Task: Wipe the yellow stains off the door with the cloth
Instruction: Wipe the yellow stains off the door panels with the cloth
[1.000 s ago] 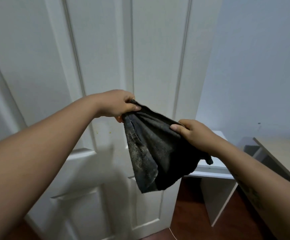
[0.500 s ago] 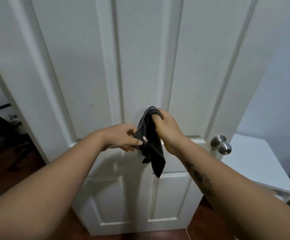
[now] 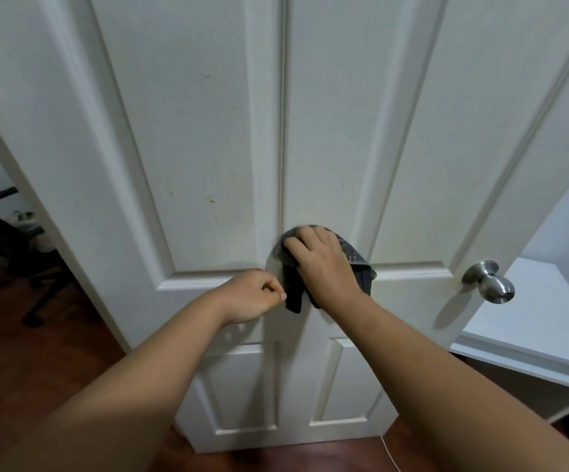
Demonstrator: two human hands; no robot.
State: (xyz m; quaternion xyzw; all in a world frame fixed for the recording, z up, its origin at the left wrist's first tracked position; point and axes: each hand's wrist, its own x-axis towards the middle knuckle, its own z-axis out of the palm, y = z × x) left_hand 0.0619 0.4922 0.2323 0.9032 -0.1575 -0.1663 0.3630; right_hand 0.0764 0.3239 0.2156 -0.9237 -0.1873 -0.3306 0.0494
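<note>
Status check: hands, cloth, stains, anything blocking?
Right hand presses dark cloth flat on door. Left hand loosely closed, off the cloth. Yellow stain untouched, upper left of cloth. Nothing blocking.

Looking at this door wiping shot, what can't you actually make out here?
- Door surface beneath the cloth: hidden in the head view by the cloth and right hand.
- Left hand: curled beside the cloth; touching or apart, unclear.
- Door top: cut off by the frame's upper edge.
- Faint yellow specks: too small to count.

right hand (image 3: 323, 264) flat on dark cloth (image 3: 359, 264) against white door (image 3: 208, 131)
</note>
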